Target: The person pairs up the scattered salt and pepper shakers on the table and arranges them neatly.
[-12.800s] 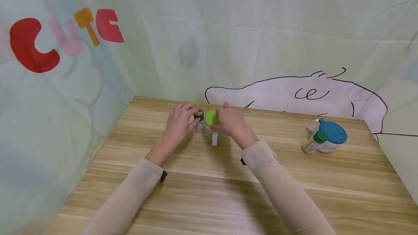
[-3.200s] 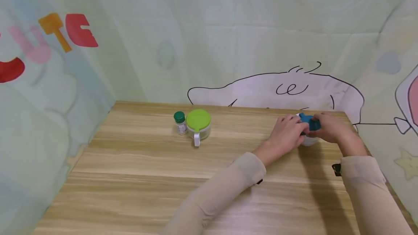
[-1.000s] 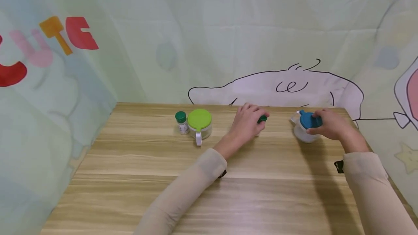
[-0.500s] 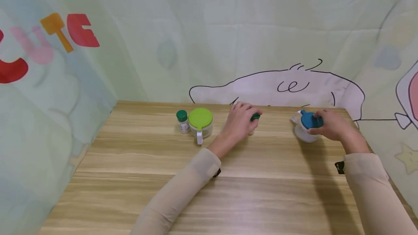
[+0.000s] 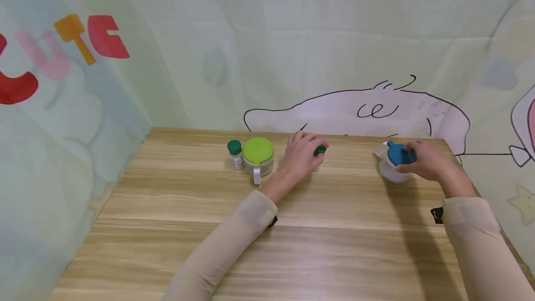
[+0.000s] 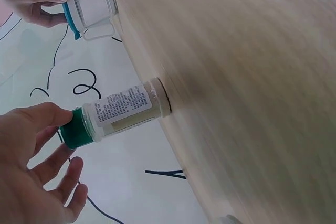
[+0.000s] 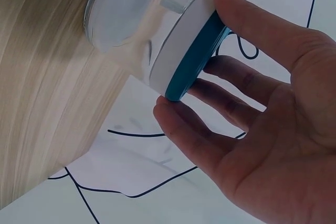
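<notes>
My left hand (image 5: 298,154) pinches the green cap (image 6: 77,129) of a clear spice bottle (image 6: 123,107) with a white printed label. The bottle is upright at the table's back middle; whether its base touches the wood is hard to tell. To the right, my right hand (image 5: 428,159) holds the blue lid (image 7: 195,56) of a clear handled seasoning jar (image 5: 392,171) by its rim, thumb and fingers on opposite sides. This jar stands on the table, its handle toward the back left. From the head view, my left hand hides most of the bottle.
Left of my left hand stands a similar jar with a lime-green lid (image 5: 258,150), its handle facing front. Close beside it is another green-capped spice bottle (image 5: 236,155). The wooden table (image 5: 317,250) ends at a printed fabric backdrop (image 5: 284,50) behind and at the left.
Both hands have gone from the left-hand items to the blue-lidded jar. Since then my left hand has carried the spice bottle leftward, away from that jar; my right hand stays on the lid.
</notes>
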Demonstrator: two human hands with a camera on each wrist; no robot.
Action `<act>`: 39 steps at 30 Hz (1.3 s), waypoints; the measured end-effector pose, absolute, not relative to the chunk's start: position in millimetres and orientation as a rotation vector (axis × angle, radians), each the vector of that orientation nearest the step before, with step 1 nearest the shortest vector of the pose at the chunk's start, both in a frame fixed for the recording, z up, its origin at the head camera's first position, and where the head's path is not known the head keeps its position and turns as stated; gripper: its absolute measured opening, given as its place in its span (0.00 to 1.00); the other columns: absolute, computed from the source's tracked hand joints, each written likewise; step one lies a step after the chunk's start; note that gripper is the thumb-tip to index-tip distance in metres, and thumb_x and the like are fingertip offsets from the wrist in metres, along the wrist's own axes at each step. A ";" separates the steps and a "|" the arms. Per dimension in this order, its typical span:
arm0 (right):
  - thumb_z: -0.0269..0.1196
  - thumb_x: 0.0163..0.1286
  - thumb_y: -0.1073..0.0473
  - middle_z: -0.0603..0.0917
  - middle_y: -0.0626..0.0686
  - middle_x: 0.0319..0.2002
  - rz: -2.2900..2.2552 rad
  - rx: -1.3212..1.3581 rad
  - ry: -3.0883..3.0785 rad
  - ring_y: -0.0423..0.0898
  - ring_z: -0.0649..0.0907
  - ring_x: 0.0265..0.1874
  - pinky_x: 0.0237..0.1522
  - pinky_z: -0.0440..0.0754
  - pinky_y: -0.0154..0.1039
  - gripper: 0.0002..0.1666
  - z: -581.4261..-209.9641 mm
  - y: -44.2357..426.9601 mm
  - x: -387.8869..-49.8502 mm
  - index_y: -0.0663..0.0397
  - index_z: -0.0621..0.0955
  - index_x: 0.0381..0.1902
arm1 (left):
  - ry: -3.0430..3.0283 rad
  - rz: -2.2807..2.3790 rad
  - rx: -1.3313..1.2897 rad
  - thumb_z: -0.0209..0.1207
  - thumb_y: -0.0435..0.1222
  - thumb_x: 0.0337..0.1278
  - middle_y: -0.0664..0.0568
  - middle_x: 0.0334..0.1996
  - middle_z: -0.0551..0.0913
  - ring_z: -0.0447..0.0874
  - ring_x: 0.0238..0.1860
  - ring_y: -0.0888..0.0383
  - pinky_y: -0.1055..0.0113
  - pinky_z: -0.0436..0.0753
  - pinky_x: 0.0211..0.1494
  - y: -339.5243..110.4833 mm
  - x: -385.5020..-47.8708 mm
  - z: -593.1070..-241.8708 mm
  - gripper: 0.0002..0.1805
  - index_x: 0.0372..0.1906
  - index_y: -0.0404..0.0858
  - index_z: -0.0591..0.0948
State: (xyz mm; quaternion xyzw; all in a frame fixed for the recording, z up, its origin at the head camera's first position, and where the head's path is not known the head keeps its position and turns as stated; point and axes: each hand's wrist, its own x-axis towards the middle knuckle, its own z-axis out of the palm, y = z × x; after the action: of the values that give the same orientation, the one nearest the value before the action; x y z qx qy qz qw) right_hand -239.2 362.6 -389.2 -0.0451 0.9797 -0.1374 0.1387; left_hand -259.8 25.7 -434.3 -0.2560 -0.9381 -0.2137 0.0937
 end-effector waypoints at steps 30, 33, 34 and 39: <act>0.73 0.66 0.49 0.74 0.82 0.58 -0.451 -0.105 2.856 0.72 0.77 0.50 0.51 0.78 0.70 0.46 -396.0 362.5 -241.6 0.80 0.68 0.64 | -2.752 -0.822 -0.615 0.72 0.38 0.64 0.60 0.49 0.92 0.81 0.56 0.53 0.52 0.73 0.67 24.2 -259.7 -440.7 0.09 0.47 0.48 0.88; 0.74 0.66 0.49 0.75 0.81 0.57 -0.470 -0.117 2.865 0.71 0.78 0.49 0.50 0.78 0.69 0.45 -397.1 364.4 -240.9 0.79 0.68 0.63 | -2.753 -0.806 -0.626 0.72 0.39 0.65 0.60 0.50 0.92 0.81 0.55 0.53 0.51 0.74 0.67 24.4 -259.4 -440.4 0.09 0.47 0.48 0.88; 0.74 0.66 0.49 0.74 0.81 0.58 -0.477 -0.114 2.865 0.72 0.77 0.50 0.50 0.78 0.69 0.46 -397.4 365.1 -240.5 0.79 0.68 0.64 | -2.754 -0.804 -0.628 0.72 0.39 0.65 0.60 0.49 0.92 0.81 0.55 0.54 0.52 0.74 0.67 24.5 -259.3 -440.4 0.09 0.48 0.48 0.88; 0.74 0.66 0.47 0.66 0.84 0.66 -0.521 -0.070 2.845 0.77 0.73 0.58 0.57 0.75 0.75 0.56 -399.4 367.0 -241.0 0.79 0.59 0.73 | -2.762 -0.818 -0.623 0.72 0.39 0.65 0.61 0.49 0.92 0.81 0.54 0.55 0.54 0.73 0.66 23.8 -259.0 -439.9 0.08 0.47 0.49 0.88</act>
State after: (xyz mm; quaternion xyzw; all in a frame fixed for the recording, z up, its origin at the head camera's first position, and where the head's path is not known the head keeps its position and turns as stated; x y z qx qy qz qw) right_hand -241.0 367.0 -399.4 -0.0239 0.9758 -0.1787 0.1237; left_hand -259.0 23.8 -439.9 -0.2104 -0.9327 -0.2763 0.0972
